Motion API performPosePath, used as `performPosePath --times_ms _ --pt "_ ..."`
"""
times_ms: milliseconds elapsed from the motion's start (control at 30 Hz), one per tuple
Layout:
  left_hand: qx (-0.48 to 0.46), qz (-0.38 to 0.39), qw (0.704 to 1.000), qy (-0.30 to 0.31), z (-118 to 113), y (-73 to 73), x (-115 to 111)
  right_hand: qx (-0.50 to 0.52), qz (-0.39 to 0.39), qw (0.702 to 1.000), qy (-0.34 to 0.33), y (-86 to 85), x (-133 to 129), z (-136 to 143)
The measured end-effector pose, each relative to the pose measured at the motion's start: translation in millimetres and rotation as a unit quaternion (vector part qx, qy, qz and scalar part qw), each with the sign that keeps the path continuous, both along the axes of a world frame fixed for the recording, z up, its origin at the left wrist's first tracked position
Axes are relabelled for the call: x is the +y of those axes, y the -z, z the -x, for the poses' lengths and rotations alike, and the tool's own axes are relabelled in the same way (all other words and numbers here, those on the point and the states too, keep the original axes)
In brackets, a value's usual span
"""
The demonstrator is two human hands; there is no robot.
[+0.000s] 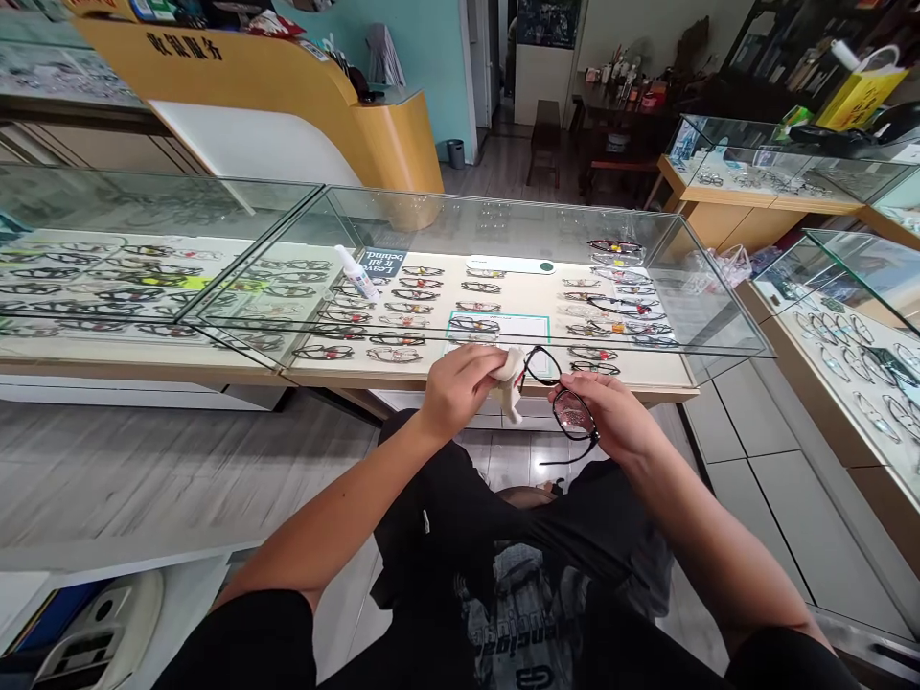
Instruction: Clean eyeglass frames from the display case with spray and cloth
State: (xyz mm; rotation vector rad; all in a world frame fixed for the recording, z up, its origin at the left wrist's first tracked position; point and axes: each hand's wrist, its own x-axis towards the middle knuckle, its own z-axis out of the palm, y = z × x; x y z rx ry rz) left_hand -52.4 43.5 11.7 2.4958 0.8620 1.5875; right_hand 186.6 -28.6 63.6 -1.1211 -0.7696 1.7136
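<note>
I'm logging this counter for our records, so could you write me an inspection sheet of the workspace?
Surface: glass-topped display case, with rows of eyeglass frames inside.
Job's things: black-framed glasses and pale cloth, both held up at the case's front edge.
Clutter: white bottle on the glass top.
Hands: left hand pinches the cloth; right hand grips the glasses.
Cables: nothing seen.
Surroundings: wooden desk, grey bin, yellow bag.

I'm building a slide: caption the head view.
Left hand grips a crumpled white cloth, right hand holds black-rimmed eyeglasses, before a glass display case.
</note>
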Motion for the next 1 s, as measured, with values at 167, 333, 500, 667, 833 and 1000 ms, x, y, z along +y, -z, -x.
performPosePath --times_ms 167,333,500,667,833,1000 --pt "0.049 -0.033 0.998 0.001 1.5 -1.0 0.9 -0.027 0.003 1.000 -0.009 -8.1 -1.0 -3.2" --pt "0.085 -0.034 0.996 0.018 2.5 1.0 0.9 -0.034 0.015 0.999 -0.022 -10.2 1.9 -2.9" --pt "0.132 -0.094 0.984 0.069 6.7 -6.2 5.8 -0.040 0.053 0.997 -0.036 -7.3 8.0 -4.7" --pt "0.153 -0.052 0.976 0.143 8.5 -18.0 7.5 -0.032 0.060 0.996 -0.065 -7.8 11.4 -3.2" --pt "0.174 -0.070 0.972 0.142 3.4 -18.2 5.7 -0.019 0.038 0.995 -0.096 -10.1 12.4 -1.4" --pt "0.165 -0.091 0.971 0.149 0.7 -18.7 4.0 -0.007 0.009 0.993 -0.121 -3.4 8.2 -2.7"
